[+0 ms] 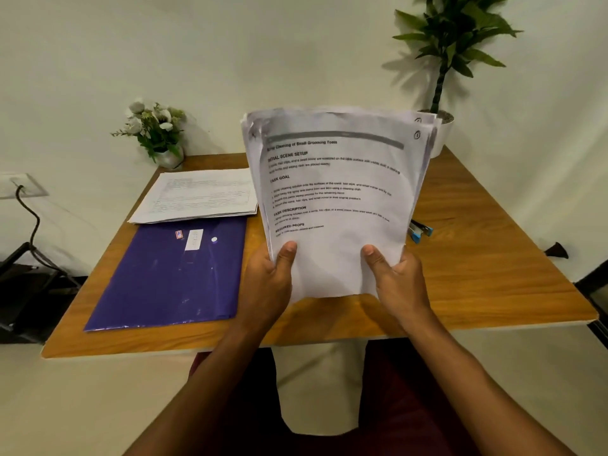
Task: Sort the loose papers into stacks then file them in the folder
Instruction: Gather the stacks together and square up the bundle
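- Left grip (266, 281) and right grip (399, 278) are pinching the bottom of a paper sheaf (335, 199), holding it upright above the tabletop (477, 274).
- A second stack (197, 195) is lying flat, touching the purple folder (164, 274).

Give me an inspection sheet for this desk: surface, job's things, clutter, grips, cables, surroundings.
Surface: wooden table, wood-grain top.
Job's things: paper bundle held upright above the table; flat paper stack at far left; closed purple folder lying flat in front of that stack.
Clutter: stapler, blue and black, partly hidden behind the bundle.
Grips: left hand and right hand each hold the bundle's lower edge, thumbs on the front sheet.
Cables: black cable hangs from the wall socket at left.
Surroundings: flower pot at the far-left corner; potted plant at far right; pale wall.
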{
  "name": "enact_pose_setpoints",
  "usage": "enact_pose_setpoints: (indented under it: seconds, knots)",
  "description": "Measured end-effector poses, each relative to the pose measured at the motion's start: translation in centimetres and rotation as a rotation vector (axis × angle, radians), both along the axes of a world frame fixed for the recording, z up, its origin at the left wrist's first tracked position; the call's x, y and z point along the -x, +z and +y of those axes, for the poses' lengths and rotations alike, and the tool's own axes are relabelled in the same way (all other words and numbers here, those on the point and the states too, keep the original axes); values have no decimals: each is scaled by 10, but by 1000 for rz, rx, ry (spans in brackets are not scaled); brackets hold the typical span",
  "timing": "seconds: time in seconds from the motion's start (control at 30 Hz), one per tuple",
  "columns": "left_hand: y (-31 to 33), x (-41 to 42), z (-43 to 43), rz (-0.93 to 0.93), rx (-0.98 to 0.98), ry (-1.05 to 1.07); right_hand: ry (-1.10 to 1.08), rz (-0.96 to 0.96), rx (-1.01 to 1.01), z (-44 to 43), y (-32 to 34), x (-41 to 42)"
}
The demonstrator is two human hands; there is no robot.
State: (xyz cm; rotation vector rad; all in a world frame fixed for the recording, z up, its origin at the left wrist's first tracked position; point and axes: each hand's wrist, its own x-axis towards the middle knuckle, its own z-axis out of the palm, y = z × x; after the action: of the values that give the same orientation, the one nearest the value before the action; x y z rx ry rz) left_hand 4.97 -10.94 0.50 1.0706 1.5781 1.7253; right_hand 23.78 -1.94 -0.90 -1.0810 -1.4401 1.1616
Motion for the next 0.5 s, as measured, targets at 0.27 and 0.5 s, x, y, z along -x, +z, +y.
enact_pose_setpoints:
  seconds: [0.27,0.5]
  knots:
    - [-4,4,2,18,15,-14,17,-67,34,-3,-2,1]
    - [-8,9,-1,126,142,18,200,-93,182,11,10,-10]
